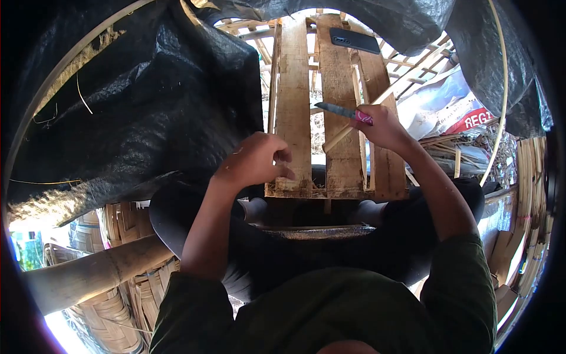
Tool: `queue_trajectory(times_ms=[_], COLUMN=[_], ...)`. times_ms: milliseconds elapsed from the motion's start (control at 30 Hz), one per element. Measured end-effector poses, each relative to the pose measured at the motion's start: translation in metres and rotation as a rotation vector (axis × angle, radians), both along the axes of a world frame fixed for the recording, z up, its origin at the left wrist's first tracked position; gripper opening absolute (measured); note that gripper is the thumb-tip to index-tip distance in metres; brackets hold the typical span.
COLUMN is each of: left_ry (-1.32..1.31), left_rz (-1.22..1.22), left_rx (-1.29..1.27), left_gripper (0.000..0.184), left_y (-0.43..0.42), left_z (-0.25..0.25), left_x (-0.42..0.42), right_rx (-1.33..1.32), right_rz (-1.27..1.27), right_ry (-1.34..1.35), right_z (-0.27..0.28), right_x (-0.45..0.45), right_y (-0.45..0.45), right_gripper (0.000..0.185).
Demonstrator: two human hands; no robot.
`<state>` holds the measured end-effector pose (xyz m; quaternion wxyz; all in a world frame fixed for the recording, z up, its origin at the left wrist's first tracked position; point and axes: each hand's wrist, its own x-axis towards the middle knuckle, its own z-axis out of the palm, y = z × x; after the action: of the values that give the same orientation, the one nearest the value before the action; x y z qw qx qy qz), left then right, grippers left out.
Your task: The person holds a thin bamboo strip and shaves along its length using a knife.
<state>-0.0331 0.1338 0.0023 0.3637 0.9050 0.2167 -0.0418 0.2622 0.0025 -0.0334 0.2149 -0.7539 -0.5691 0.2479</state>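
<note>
In the head view, the right hand (382, 126) has its fingers closed around the knife (337, 110), above the tabletop (291, 100). The stick (338, 139) slants over the planks, passing by that hand; whether it is also gripped, I cannot tell. The left hand (250, 160) is bent with loosely parted, seemingly unoccupied fingers. The blade stands clear of the stick's near end; finished cutting cannot be made out.

left hand (252, 158) | fingers (285, 154) half-curled, parted | right hand (383, 126) | tightly clenched, forearm (439, 180) slanting
</note>
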Motion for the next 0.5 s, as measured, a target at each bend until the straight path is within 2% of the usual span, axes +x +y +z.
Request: queue_trajectory(times_ms=[33, 100, 333, 433, 500], left_ry=[0.001, 0.026, -0.016, -0.022, 0.051], left_rz=[0.002, 0.01, 0.079, 0.102, 0.031], left_rx=[-0.003, 0.219, 0.059, 0.145, 0.17], left_gripper=[0.04, 0.036, 0.027, 0.018, 0.013], left_y=[-0.004, -0.016, -0.01, -0.008, -0.007], left_z=[-0.002, -0.004, -0.016, -0.013, -0.012], left_x=[0.0, 0.002, 0.001, 0.001, 0.004], right_rx=[-0.011, -0.025, -0.006, 0.02, 0.0], right_rz=[0.0, 0.001, -0.023, -0.003, -0.034], right_ry=[-0.001, -0.003, 0.043, 0.041, 0.003], right_z=[0.0, -0.001, -0.005, -0.004, -0.004], right_x=[0.001, 0.0, -0.001, 0.0, -0.001], right_y=[0.001, 0.0, -0.003, 0.003, 0.001], right_gripper=[0.03, 0.029, 0.027, 0.026, 0.024])
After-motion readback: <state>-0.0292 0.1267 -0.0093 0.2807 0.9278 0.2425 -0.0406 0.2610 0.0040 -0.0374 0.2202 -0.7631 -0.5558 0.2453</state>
